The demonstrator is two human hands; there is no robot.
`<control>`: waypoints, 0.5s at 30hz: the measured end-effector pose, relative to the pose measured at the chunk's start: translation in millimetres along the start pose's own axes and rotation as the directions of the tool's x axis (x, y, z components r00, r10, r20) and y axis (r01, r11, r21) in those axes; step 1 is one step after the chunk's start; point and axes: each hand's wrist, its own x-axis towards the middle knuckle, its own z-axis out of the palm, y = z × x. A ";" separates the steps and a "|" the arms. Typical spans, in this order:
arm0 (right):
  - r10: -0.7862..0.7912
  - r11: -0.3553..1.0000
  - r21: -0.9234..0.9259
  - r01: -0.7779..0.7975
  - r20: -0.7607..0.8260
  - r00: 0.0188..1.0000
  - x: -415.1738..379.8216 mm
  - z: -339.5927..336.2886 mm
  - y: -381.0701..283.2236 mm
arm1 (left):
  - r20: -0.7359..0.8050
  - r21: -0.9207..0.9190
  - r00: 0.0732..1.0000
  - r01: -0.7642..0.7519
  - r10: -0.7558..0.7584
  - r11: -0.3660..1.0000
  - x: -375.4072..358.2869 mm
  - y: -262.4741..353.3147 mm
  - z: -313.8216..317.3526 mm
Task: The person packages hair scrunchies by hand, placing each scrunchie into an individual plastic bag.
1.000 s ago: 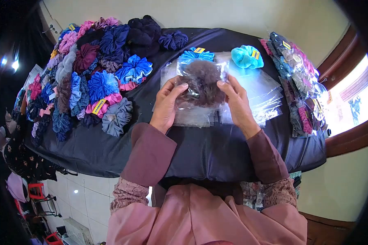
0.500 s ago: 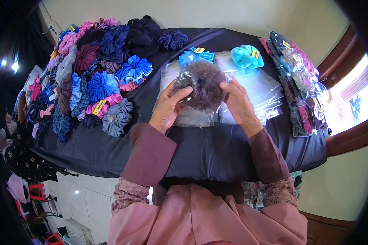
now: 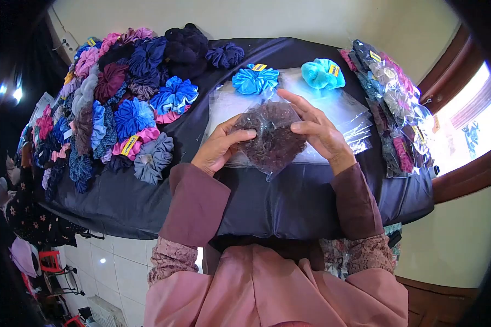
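Observation:
A dark brown scrunchie (image 3: pixel 274 140) sits inside a clear plastic bag (image 3: pixel 268 173), held up over the table between both hands. My left hand (image 3: pixel 220 146) pinches the bag's left side, thumb on the front and fingers behind. At the right side, my right hand (image 3: pixel 325 133) rests its thumb on the bag, with the index finger raised and the other fingers partly behind it. Flat clear bags (image 3: pixel 343 117) lie in stacks underneath. A bright blue scrunchie (image 3: pixel 255 80) and a fluffy turquoise scrunchie (image 3: pixel 323 74), both with yellow tags, lie beyond the hands.
A heap of loose scrunchies (image 3: pixel 132 117) in many colours covers the left of the dark cloth-covered table (image 3: pixel 245 215). Bagged scrunchies (image 3: pixel 401 109) are piled along the right edge. A wooden frame (image 3: pixel 458 171) with bright light stands at right.
The bagged scrunchie has been turned so a corner of the bag points downward. My right hand has shifted from pinching the upper right corner to the right side, its fingers more spread.

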 end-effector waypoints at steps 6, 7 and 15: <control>-0.025 1.000 0.010 0.025 -0.012 1.000 -1.5 1.8 1.7 | 0.027 0.049 1.000 0.002 -0.003 0.999 -1.6 1.2 1.7; -0.055 0.998 -0.015 0.055 -0.021 0.998 -1.9 2.0 2.3 | 0.035 0.071 0.999 0.000 -0.003 0.997 -1.7 0.7 1.3; 0.013 0.999 -0.039 -0.013 0.007 1.000 -3.6 6.8 -4.4 | 0.040 0.089 0.999 0.026 -0.029 0.996 -3.0 2.4 3.7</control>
